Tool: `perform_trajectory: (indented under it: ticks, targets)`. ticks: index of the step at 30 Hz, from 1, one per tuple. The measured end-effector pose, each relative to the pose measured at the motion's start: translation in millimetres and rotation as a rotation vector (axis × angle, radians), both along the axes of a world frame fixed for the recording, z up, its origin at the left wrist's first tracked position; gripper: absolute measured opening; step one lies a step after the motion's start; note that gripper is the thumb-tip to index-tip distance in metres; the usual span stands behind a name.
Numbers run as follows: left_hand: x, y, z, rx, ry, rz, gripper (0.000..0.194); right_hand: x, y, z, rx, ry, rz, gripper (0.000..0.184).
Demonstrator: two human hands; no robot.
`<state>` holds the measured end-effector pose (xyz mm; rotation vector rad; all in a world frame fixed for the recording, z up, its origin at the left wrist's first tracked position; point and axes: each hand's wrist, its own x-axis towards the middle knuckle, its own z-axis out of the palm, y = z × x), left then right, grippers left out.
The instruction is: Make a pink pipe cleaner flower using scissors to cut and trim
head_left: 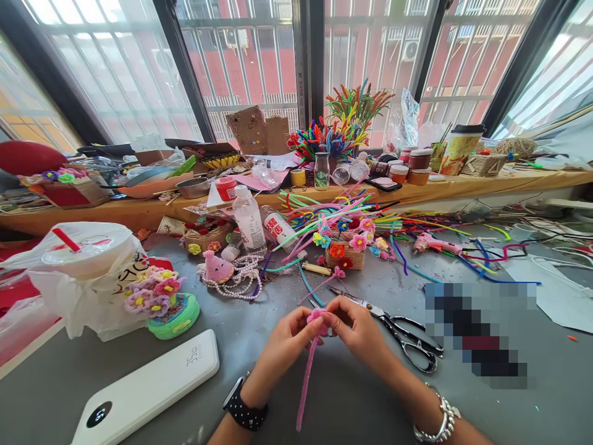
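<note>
My left hand (pixel 283 346) and my right hand (pixel 359 334) meet over the grey table, both pinched on the curled top of a pink pipe cleaner (pixel 306 377). Its long fuzzy stem hangs down toward me between my wrists. My left wrist carries a black watch, my right wrist a silver bracelet. Black-handled scissors (pixel 398 330) lie just right of my right hand. A small basket of pipe-cleaner flowers (pixel 345 250) stands behind my hands.
A white power bank (pixel 148 386) lies at the front left, beside a green pot of purple flowers (pixel 162 303) and a bagged cup (pixel 83 266). Loose pipe cleaners (pixel 333 213), bottles (pixel 249 219), a pink glue gun (pixel 433 244) and pearls (pixel 236 278) crowd the middle. A cluttered wooden sill (pixel 139 210) runs behind.
</note>
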<state>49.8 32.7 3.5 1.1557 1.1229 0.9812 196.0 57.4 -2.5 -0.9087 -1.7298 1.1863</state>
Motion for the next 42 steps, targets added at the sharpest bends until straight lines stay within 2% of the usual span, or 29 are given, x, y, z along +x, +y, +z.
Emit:
perform_trajectory:
  ticks: [3,6,10,14,19,26,28,31,35,38,42]
  targets:
    - [2,-3,0.7,0.087,0.078,-0.072,0.028,-1,-1,-0.3,-0.036,0.031,0.033,0.026]
    - [2,-5,2.8,0.113,0.144,-0.138,0.03,-1,-1,-0.8,0.008,-0.013,0.05,0.033]
    - [0,-6,6.4,0.061,0.08,-0.214,0.031,-1,-4,-3.4,0.172,-0.162,0.059,0.04]
    - [-2,-7,8.0,0.012,0.0,-0.241,0.029,-3,-6,-3.9,0.183,-0.142,0.103,0.043]
    - [-4,-9,7.8,-0.016,-0.036,-0.22,0.028,-7,-9,-2.9,0.094,-0.042,0.126,0.041]
    - [-5,-10,9.8,-0.027,-0.048,-0.249,0.028,-9,-8,-7.3,-0.201,0.165,0.238,0.042]
    - [-4,-9,8.4,-0.005,-0.035,-0.229,0.028,-9,-6,-10.0,-0.278,0.211,0.27,0.041]
    - [-3,-6,4.7,0.065,-0.029,-0.169,0.032,-10,-2,-13.8,-0.323,0.254,0.237,0.041]
    - [-3,-1,0.6,0.077,-0.164,-0.085,0.038,-10,2,-13.1,-0.309,0.282,0.119,0.041]
    - [-2,0,0.5,0.127,-0.106,0.056,0.024,-9,2,-8.6,-0.274,0.259,0.068,0.038]
    - [-2,-1,0.2,0.173,-0.009,0.055,0.024,-9,0,-5.9,-0.203,0.195,0.013,0.034]
